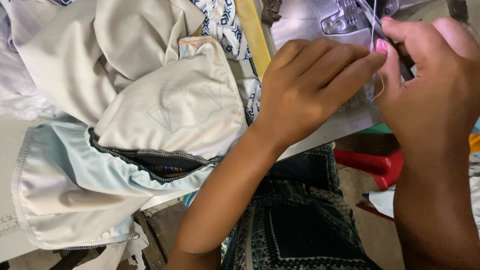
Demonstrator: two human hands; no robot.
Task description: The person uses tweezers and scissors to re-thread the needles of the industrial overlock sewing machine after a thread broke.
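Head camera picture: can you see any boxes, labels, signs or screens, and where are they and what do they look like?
No packages, signs or screens show in this view.
Ruler marks: the nearest thing to a label, small dark printed lines on the pale table edge, bottom left beside the light blue garment.
The left hand and right hand pinch white thread at the sewing machine's metal plate, top right.
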